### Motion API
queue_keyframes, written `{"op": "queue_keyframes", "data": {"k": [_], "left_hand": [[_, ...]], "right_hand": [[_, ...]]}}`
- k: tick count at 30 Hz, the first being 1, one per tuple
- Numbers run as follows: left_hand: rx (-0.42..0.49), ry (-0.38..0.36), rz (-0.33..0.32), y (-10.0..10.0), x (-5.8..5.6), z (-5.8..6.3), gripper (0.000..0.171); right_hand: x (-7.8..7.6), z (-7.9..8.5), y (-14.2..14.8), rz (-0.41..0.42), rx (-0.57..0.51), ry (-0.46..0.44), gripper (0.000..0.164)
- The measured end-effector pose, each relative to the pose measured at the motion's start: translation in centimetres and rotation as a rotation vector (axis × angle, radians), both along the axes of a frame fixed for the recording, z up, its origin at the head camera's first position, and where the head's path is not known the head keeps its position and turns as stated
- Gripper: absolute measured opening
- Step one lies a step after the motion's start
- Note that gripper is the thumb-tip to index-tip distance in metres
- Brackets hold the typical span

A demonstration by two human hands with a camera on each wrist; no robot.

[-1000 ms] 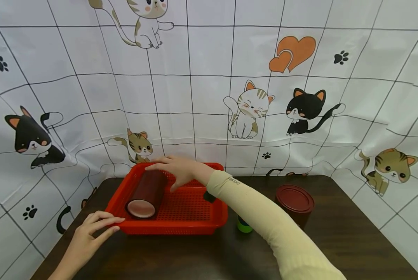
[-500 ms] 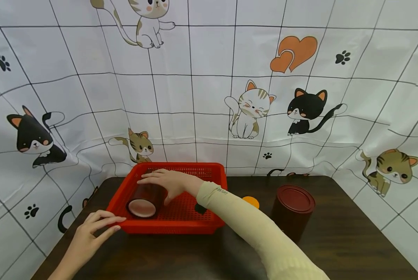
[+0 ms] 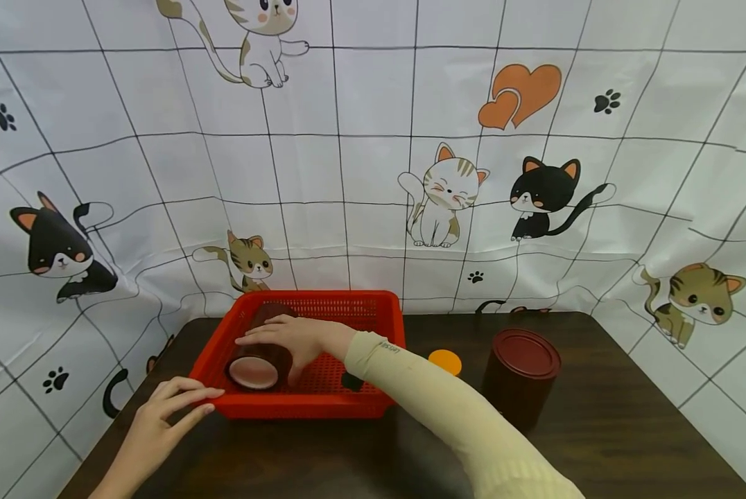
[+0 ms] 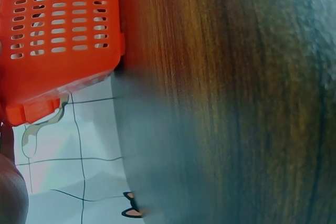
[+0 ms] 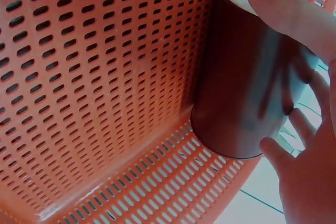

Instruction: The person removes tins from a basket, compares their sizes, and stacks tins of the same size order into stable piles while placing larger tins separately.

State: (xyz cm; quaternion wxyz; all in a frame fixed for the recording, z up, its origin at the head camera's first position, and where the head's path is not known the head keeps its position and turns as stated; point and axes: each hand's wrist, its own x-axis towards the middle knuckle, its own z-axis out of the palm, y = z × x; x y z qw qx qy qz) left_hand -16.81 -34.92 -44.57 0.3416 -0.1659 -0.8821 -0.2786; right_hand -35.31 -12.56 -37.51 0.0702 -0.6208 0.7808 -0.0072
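Observation:
A dark brown cylindrical canister (image 3: 274, 360) with a pale round end lies on its side in the left part of a red perforated plastic basket (image 3: 390, 346). My right hand (image 3: 288, 339) reaches over the canister, thumb on its right side and fingers across its top. In the right wrist view the spread, bent fingers (image 5: 302, 124) curve around the canister's wall. At the basket's front left corner, the fingertips of my left hand (image 3: 157, 423) rest on the rim, fingers nearly straight. Only a bit of that hand (image 4: 11, 192) shows in the left wrist view.
A second brown canister (image 3: 521, 381) with a red lid stands upright on the dark wooden table (image 3: 622, 423), right of the basket. An orange round lid (image 3: 446, 361) shows behind my right sleeve (image 3: 435, 395). A cat-patterned white sheet (image 3: 373, 173) hangs behind and along the sides.
My right hand has come down and toward me along the lying canister, and its forearm has shifted left, uncovering the orange lid. My left hand has stayed at the basket corner.

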Motion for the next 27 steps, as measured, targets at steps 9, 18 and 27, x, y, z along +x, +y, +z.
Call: {"op": "queue_keyframes", "data": {"k": [9,18,27], "left_hand": [[0.0,0.005,-0.014,-0.1,0.0,0.2,0.045],[0.0,-0.019,-0.007,0.0,0.1,0.2,0.043],[0.009,-0.02,-0.015,-0.2,-0.1,0.2,0.042]], "right_hand": [[-0.2,0.4,1.0,-0.047,-0.026,0.031,0.103],[-0.1,0.5,1.7,-0.086,-0.013,0.115,0.103],[-0.6,0.5,1.7,-0.065,-0.027,0.118,0.088]]}}
